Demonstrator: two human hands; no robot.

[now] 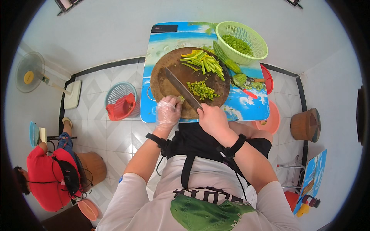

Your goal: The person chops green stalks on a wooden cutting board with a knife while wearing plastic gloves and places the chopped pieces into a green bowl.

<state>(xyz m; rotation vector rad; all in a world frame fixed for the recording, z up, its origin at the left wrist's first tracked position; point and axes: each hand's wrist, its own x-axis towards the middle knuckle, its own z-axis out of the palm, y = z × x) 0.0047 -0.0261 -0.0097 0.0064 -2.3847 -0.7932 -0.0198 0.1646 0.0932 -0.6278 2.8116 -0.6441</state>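
My left hand [168, 112], in a clear plastic glove, rests at the near left edge of a round wooden chopping board [162, 83]. Its curled fingers hold a small piece of green vegetable [181, 99], mostly hidden by them. My right hand [213, 119] grips a kitchen knife [182, 87], whose blade lies diagonally over the board, pointing away to the left. Right of the blade sits a heap of diced green vegetable [203, 90]. Farther back are cut green strips [205, 63]. A whole ridged green gourd [227, 58] leans along the board's far right rim.
A green plastic basket [261, 47] of chopped greens stands at the table's back right. A red-handled tool [250, 93] and a wooden handle [258, 80] lie right of the board. A phone [164, 28] is back left. A blue basket [120, 86] stands on the floor; a seated person [53, 179] is left.
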